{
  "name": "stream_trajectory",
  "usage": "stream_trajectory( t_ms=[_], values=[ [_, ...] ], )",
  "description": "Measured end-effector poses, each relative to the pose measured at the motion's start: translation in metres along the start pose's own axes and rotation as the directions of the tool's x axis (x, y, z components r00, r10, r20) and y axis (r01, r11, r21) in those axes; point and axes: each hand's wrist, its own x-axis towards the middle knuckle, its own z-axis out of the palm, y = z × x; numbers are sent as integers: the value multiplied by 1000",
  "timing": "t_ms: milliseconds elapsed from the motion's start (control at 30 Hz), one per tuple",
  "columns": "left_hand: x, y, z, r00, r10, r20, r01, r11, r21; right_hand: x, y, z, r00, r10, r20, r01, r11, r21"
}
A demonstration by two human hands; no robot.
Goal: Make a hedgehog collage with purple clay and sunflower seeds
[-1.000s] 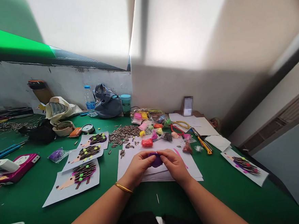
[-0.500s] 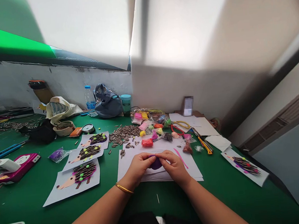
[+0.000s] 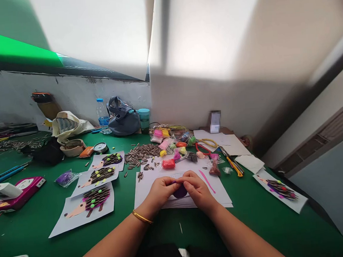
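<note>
Both hands meet over a stack of white paper (image 3: 143,197). Between them is a flattened piece of dark purple modelling clay (image 3: 180,192). My left hand (image 3: 161,188) pinches its upper left edge with thumb and fingers. My right hand (image 3: 195,187) has its fingers closed on the right side of the clay, its fingertips touching those of the left. Faint drawn lines show on the sheet behind the fingers. A pink modelling tool (image 3: 207,181) lies on the paper to the right, and a red clay packet (image 3: 168,164) sits beyond the hands.
Sunflower seeds (image 3: 142,153) are heaped behind the paper, beside bagged coloured clay (image 3: 165,142). Scissors (image 3: 206,145) and a yellow cutter (image 3: 238,170) lie right. Hedgehog pictures lie left (image 3: 77,213) and right (image 3: 281,191). A pink power strip (image 3: 23,191) is far left.
The fingers have shifted on the purple clay; the right fingers now reach further left across its top edge. Slightly more of the clay shows below. The surrounding things stay in place.
</note>
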Motion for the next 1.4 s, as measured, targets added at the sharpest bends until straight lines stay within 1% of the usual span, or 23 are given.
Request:
stream_trajectory(
  t_ms=[167,267,367,467,567,700,800,900,967,1067,1133,1233,1300,1400],
  values=[
    [-3,3,2,1000,11,19,-12,999,36,0,0,0,1000,9,-3,-9,1000,-12],
    [-3,3,3,1000,11,19,-11,999,31,0,-2,1,999,-10,30,10,1000,0],
    [-2,2,3,1000,13,24,-14,1000,26,0,-3,2,999,-3,49,3,1000,-4],
    [-1,2,2,999,27,17,-28,999,30,0,-2,2,999,11,39,-10,1000,-7],
    [-1,2,0,1000,17,-14,-17,1000,18,1,0,0,999,11,30,-11,1000,8],
    [-2,3,0,1000,-1,15,1,1000,-13,2,2,-1,1000,-6,3,6,999,37],
    [-2,3,0,1000,0,-5,0,999,-40,2,1,-2,1000,-5,-9,5,999,38],
    [-1,3,-1,1000,-8,-8,7,999,-46,2,1,-2,1000,18,-21,-18,1000,26],
    [-1,3,-1,1000,1,-3,-1,999,-54,2,2,-2,998,35,-58,-34,999,20],
    [-1,4,-1,999,32,-28,-35,996,-82,3,6,-2,991,79,-109,-77,997,20],
    [-1,5,-1,998,47,-41,-51,993,-102,4,9,-1,988,124,-91,-124,992,13],
    [-2,6,0,998,58,-32,-61,993,-105,5,10,0,982,175,-69,-175,985,0],
    [-2,5,1,997,64,-34,-68,992,-102,5,10,0,980,182,-79,-182,983,2],
    [-1,4,1,994,82,-66,-87,993,-84,4,9,1,981,173,-92,-175,985,-11]
  ],
)
